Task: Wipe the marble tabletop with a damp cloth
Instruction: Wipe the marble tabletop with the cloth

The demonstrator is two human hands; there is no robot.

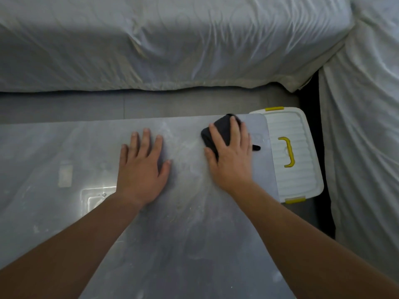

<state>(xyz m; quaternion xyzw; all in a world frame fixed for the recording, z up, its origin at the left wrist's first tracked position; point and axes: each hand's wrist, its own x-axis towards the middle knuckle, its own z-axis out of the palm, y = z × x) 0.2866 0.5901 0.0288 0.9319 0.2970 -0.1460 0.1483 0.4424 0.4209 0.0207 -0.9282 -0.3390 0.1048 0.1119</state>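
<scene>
The grey marble tabletop [64, 147] fills the lower half of the head view, with pale streaks and a bright reflection near its left middle. A dark folded cloth [218, 130] lies near the tabletop's far right corner. My right hand [232, 156] presses flat on the cloth with fingers spread over it, covering most of it. My left hand [142, 167] rests palm down on the bare marble to the left of the cloth, fingers apart and holding nothing.
A white plastic box [295, 154] with yellow handle and clips sits just beyond the table's right end, lower than the top. A white-sheeted bed [172, 44] runs along the far side and the right, with a strip of grey floor [129, 104] between.
</scene>
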